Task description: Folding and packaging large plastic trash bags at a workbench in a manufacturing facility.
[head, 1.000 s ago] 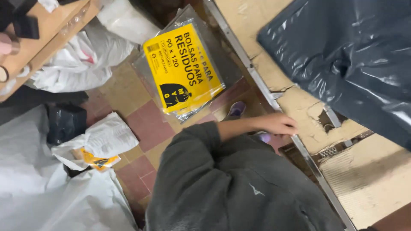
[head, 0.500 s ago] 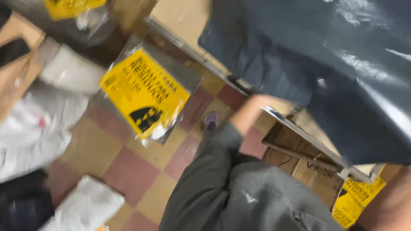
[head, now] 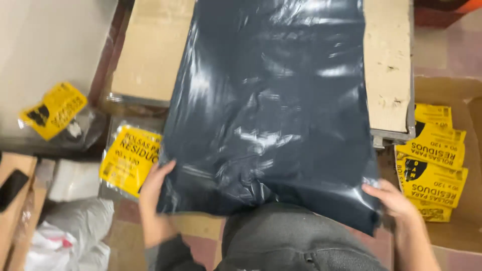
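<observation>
Two hands on one dark bag

Spread flat along the bench (head: 150,55), a large dark grey plastic bag (head: 271,110), glossy and creased, near edge hanging over the bench's front toward a grey-clothed torso. Gripped at both near corners: left hand (head: 155,188) on the lower left corner, fingers (head: 163,170) curled over the edge of the film; right hand (head: 394,200) on the lower right corner, fingers closed in a pinch on the plastic. Covering most of the bench, with bare pale wood showing on both sides of the film.

Just beside the left hand, down on the floor, a yellow-labelled pack (head: 130,160) in clear wrap, partly tucked under the bag's edge. Farther left, a second yellow pack (head: 52,110), lying askew against the wall. Below these, white bags (head: 75,221) heaped on the tiled floor (head: 128,213), next to a wooden edge with a black phone-like slab (head: 12,185) on it.

Right of the bench, an open carton (head: 452,100) holding a stack (head: 432,165) of more yellow packs, near the right hand but apart from it.
</observation>
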